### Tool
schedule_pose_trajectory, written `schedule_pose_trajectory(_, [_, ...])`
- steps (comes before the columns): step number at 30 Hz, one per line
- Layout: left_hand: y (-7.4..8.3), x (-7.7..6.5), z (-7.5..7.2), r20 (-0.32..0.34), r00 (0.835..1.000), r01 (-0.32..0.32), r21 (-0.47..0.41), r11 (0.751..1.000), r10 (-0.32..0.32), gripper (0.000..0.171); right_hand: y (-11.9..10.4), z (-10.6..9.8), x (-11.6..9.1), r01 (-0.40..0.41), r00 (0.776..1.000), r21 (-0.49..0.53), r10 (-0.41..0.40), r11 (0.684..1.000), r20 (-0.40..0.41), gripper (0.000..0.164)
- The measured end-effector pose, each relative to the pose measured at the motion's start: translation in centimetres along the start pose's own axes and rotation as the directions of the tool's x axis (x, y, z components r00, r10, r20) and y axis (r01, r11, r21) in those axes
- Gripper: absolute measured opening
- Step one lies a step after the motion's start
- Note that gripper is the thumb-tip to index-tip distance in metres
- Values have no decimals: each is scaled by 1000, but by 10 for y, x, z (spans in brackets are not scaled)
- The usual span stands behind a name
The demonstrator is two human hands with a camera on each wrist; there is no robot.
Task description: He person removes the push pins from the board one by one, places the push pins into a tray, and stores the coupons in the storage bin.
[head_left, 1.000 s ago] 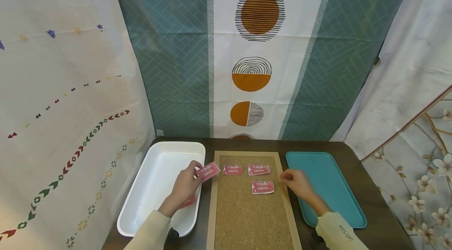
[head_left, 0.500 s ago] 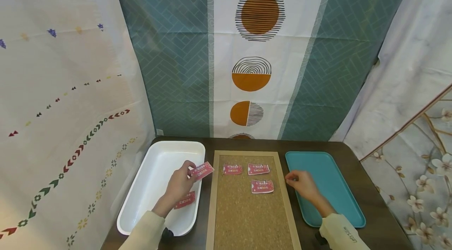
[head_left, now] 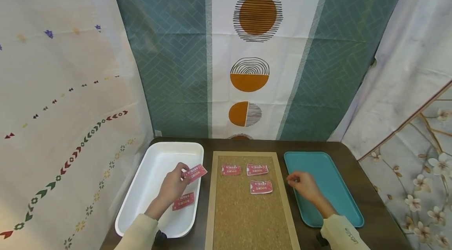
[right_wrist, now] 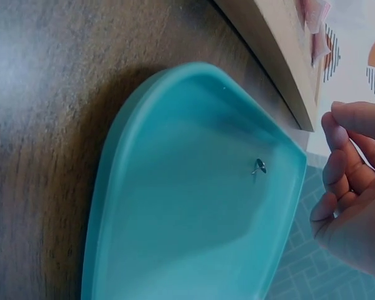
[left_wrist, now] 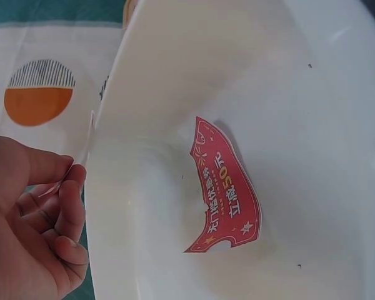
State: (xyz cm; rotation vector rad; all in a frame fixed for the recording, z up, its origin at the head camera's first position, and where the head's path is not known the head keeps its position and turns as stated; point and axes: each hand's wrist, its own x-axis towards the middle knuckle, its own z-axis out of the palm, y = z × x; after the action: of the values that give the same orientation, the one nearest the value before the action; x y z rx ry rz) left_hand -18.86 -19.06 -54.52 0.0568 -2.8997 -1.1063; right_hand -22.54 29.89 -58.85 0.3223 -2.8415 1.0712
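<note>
Held coupon point(head_left: 195, 172): red, left of centre in the head view, over the upper right part of the white tray point(head_left: 159, 159); long axis slanting up to the right.
Left hand point(head_left: 171, 185): pinching that coupon by its left end; much the nearer hand to it.
Coupon's free end: past the tray's right rim, pointing toward the cork board point(head_left: 247, 222); seemingly short of the frame.
Coupons on the cork: near the top of the board, at upper left point(head_left: 231, 170), upper right point(head_left: 257, 169) and lower right point(head_left: 261, 187); long axes almost level, so by judgement a small clockwise turn away from the held one's slant.
Right hand point(head_left: 304, 184): right of the board, over the left edge of the teal tray point(head_left: 339, 199); thumb and forefinger tips drawn together; cannot tell whether pinching anything small; well apart from the held coupon.
Pin point(right_wrist: 259, 167): in the teal tray, right of centre in the right wrist view.
Loose coupon point(head_left: 183, 201): in the white tray, below the held one.
</note>
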Motion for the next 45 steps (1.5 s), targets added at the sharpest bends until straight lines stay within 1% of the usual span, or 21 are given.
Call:
schedule_pose_trajectory(5, [-4,0,-4,24,999,26,-29,999,-25,36,3,-3,-1,-13,1000,3,13,1000,7,7])
schedule_pose_trajectory(7, [-7,1,-5,27,999,44,-28,999,-43,35,4,-3,-1,-29,1000,1,29,1000,4,7])
schedule_pose_trajectory(10, [-11,1,-7,29,997,71,-19,997,-70,34,7,-4,-2,-27,1000,-3,27,1000,2,7])
schedule_pose_trajectory(15, [-15,2,-8,55,994,91,-1,996,-91,35,12,-5,-3,-29,1000,7,29,1000,-3,7])
schedule_pose_trajectory(18, [-17,2,-8,65,994,90,4,996,-90,36,14,-6,-4,-29,999,14,29,999,-18,7])
schedule_pose_trajectory(22, [-20,0,-10,64,995,81,10,997,-82,36,18,-7,-5,-3,999,0,3,1000,-43,7])
schedule_pose_trajectory(25, [-23,-1,-11,66,995,75,20,997,-76,35,21,-7,-5,13,999,-14,-14,1000,-47,7])
schedule_pose_trajectory(31, [-27,-3,-13,83,993,78,33,996,-81,35,23,-9,-7,-25,999,-24,24,999,-32,6])
schedule_pose_trajectory(35, [-29,-4,-14,87,992,87,41,995,-90,36,24,-11,-9,-34,999,-26,33,999,-31,7])
schedule_pose_trajectory(39, [-32,-4,-13,92,991,94,51,994,-98,35,25,-11,-10,-28,999,-20,27,999,-42,7])
schedule_pose_trajectory(42, [-34,-5,-13,97,990,98,60,993,-103,35,27,-12,-11,-17,998,-37,15,999,-54,7])
schedule_pose_trajectory(45, [-36,-5,-12,112,988,98,73,993,-106,35,28,-12,-12,-22,998,-44,19,999,-60,7])
